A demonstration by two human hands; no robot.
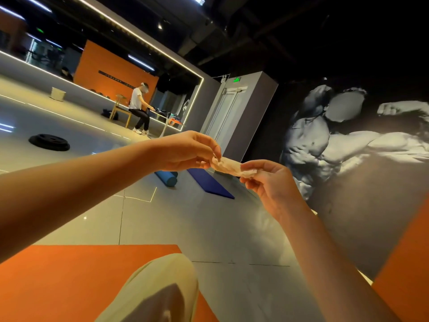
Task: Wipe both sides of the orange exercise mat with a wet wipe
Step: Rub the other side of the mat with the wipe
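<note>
Both hands are raised in the air near the middle of the view, with a crumpled white wet wipe (228, 167) stretched between them. The left hand (185, 152) comes in from 9 o'clock. Its fingers (214, 150) are curled and closed against the thumb, pinching the wipe's left end. The right hand (271, 182) reaches up from 5 o'clock, and its thumb and bent forefinger are clamped on the wipe's right end. The remaining fingers of that hand are loosely folded beneath. The wipe touches nothing but the two hands and hangs well above the floor (162, 224).

The orange mat (69, 282) lies flat on the floor at 7 o'clock, well below the hands. The person's bent knee (162, 282), in pale trousers, is over its right part.

Beyond the hands, near 12 o'clock of the floor area, a blue mat (209, 182) lies flat with a blue roller (167, 177) just beside it at its 9 o'clock. A black weight plate (49, 142) rests on the floor at 9 o'clock. A wall mirror (104, 66) fills the 10 o'clock corner, and in it a person sits on a chair. A black-and-white mural (348, 147) covers the wall at 3 o'clock.
</note>
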